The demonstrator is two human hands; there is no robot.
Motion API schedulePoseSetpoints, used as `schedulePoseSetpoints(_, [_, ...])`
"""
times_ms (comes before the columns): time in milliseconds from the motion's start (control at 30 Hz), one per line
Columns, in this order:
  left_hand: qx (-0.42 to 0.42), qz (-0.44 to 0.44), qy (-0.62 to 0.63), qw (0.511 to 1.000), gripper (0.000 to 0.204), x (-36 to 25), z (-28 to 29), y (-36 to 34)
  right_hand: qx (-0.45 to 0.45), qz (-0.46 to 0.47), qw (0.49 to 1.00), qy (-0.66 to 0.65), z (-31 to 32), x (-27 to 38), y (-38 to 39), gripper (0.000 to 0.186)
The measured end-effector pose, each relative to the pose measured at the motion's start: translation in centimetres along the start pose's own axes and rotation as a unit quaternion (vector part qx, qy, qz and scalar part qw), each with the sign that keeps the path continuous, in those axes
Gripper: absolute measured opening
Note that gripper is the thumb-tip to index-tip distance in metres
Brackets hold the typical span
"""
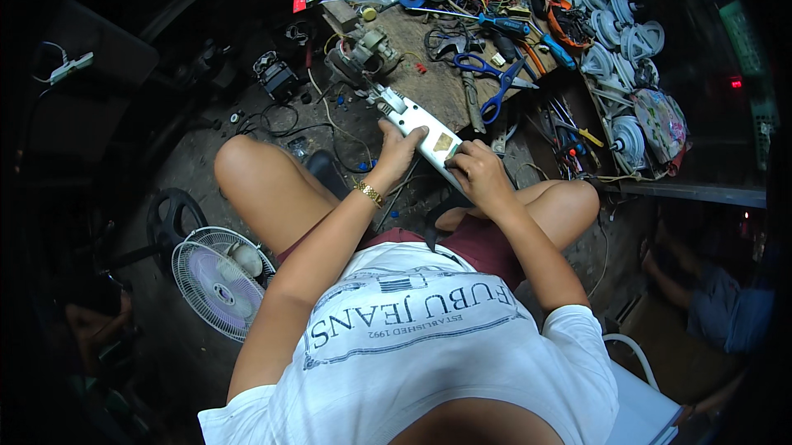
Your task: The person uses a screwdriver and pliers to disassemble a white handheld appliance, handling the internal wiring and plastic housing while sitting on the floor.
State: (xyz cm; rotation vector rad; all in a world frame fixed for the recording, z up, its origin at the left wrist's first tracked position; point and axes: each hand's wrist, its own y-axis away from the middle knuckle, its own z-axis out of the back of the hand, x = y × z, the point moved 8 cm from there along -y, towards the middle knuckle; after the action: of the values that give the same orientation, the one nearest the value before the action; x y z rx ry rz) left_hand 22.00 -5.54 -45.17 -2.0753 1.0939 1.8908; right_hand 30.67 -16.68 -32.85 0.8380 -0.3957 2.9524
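Note:
A long white plastic fan neck (433,141) slants across in front of me, over the gap between my knees. Its far end meets an exposed fan motor (369,51) at the near left edge of the wooden worktop. My left hand (396,152) grips the neck's left side, thumb on top. On the lower right part of the neck, my right hand (483,174) has its fingers bent and pressed together against the surface. Whether they pinch something small there is hidden. A yellowish patch (443,142) shows on the neck between the two hands.
Blue-handled scissors (493,82), screwdrivers (503,25) and tangled wires crowd the wooden worktop (433,86). White plastic fan parts (606,28) pile up at right, beside a tool compartment (569,136). A caged fan (221,284) lies on the floor at left. Another person's legs (685,280) show at far right.

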Motion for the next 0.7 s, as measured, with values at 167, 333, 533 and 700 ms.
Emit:
schedulePoseSetpoints(167, [-0.002,-0.020,0.021,1.000,0.057,0.3,-0.1,-0.2,0.043,0.001,0.998,0.047,-0.2,0.4,-0.2,0.013])
schedulePoseSetpoints(333, [-0.012,-0.032,0.004,0.999,0.055,0.6,0.2,-0.5,0.082,0.018,0.990,0.112,-0.8,1.2,-1.1,0.009])
schedulePoseSetpoints(533, [-0.025,-0.039,0.001,0.999,0.056,1.0,0.4,-0.8,0.105,-0.062,0.993,-0.006,0.8,0.0,-1.2,0.014])
schedulePoseSetpoints(700, [-0.025,-0.024,-0.011,0.999,0.061,0.6,0.4,-0.4,-0.002,-0.202,0.977,-0.071,3.2,-6.0,2.8,0.034])
